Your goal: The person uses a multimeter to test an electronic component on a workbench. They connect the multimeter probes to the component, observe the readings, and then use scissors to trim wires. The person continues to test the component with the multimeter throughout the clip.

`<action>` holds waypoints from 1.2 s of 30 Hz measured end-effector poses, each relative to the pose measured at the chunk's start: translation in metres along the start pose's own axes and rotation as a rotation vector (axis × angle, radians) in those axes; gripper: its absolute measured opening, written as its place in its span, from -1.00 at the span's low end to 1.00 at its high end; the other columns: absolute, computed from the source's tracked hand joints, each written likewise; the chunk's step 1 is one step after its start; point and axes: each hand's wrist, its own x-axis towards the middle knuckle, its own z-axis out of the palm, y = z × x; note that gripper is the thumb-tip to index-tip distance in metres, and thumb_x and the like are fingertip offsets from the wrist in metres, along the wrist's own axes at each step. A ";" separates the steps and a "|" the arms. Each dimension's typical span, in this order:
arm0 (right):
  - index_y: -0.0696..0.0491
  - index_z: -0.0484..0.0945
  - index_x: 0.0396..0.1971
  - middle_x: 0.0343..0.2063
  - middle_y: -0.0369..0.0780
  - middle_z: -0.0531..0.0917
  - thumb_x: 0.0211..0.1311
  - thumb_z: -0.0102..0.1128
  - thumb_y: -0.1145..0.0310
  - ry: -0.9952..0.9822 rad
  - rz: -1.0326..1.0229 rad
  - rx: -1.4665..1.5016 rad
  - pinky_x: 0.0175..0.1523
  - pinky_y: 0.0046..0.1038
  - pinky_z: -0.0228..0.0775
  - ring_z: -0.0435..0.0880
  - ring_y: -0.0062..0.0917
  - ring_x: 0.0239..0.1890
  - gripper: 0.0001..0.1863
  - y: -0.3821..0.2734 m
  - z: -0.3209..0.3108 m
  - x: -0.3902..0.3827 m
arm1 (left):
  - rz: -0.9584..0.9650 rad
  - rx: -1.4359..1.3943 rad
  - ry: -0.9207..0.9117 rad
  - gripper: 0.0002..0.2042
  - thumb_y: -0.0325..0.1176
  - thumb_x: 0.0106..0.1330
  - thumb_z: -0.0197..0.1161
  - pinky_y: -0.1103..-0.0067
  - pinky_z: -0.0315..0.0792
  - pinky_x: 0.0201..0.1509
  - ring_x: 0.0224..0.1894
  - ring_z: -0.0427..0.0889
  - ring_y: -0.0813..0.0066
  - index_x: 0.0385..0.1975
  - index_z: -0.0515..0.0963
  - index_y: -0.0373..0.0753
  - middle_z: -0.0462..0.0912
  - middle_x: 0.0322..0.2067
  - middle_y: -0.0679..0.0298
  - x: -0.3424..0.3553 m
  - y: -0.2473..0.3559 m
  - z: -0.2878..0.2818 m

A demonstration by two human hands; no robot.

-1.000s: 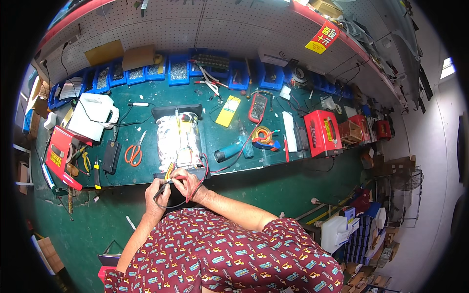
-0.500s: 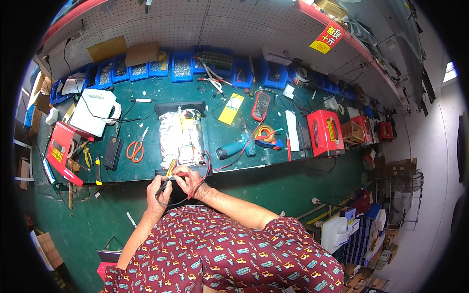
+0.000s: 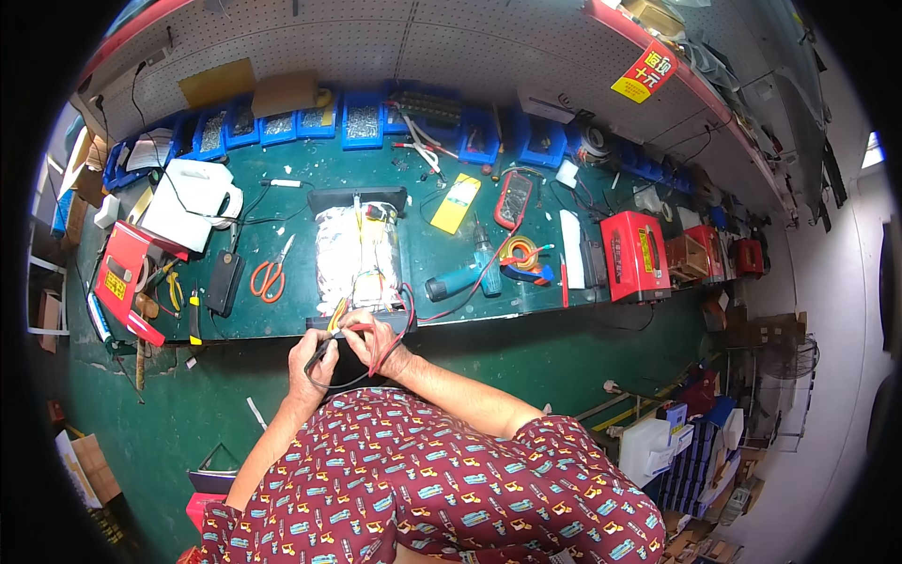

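My left hand [image 3: 308, 365] and my right hand [image 3: 380, 346] meet at the bench's front edge, both closed. A black cable [image 3: 331, 385] loops down from my left fingers. A red cable [image 3: 411, 320] runs into my right fingers and seems to lead back to a red multimeter [image 3: 513, 200]. Yellow wires [image 3: 336, 314] reach a small light connector [image 3: 336, 333] between my fingertips; the exact grip is too small to make out. The wires come from a silver foil-wrapped unit [image 3: 343, 263] with dark end plates, lying just beyond my hands.
Orange-handled scissors [image 3: 270, 280] and a black power adapter [image 3: 225, 282] lie left of the unit. A teal cordless drill [image 3: 460, 279] and a tape roll [image 3: 518, 250] lie right. Blue bins [image 3: 363, 127] line the back. A red machine [image 3: 634, 257] stands farther right.
The whole view has shifted slightly, so the bench appears farther right and a little higher. My hands stay together at the connector with hardly any change in grip.
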 end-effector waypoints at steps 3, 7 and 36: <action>0.16 0.50 -0.11 -0.13 -0.11 0.55 0.38 0.24 0.44 0.015 -0.027 -0.012 -0.16 -0.28 0.68 0.73 -0.19 -0.15 -0.82 0.001 -0.002 0.000 | -0.006 -0.010 0.003 -0.84 -0.47 0.29 0.33 0.33 0.53 -0.28 -0.40 0.69 0.03 -0.22 0.54 -0.36 0.63 -0.44 -0.04 0.000 0.001 0.001; 0.15 0.46 -0.07 -0.17 -0.10 0.58 0.38 0.24 0.45 0.036 0.046 0.089 -0.15 -0.26 0.67 0.74 -0.15 -0.17 -0.78 0.001 0.000 0.000 | 0.058 -0.024 0.047 -0.86 -0.46 0.33 0.32 0.50 0.46 -0.36 -0.50 0.55 0.48 -0.22 0.56 -0.37 0.58 -0.51 0.16 0.000 -0.003 0.004; 0.15 0.48 -0.06 -0.20 -0.10 0.65 0.41 0.21 0.52 0.023 -0.039 0.035 -0.11 -0.27 0.66 0.77 -0.19 -0.16 -0.82 -0.002 -0.009 0.005 | 0.002 -0.063 0.040 -0.81 -0.43 0.32 0.32 0.47 0.53 -0.22 -0.38 0.67 0.38 -0.15 0.58 -0.37 0.67 -0.41 0.08 -0.009 -0.005 -0.001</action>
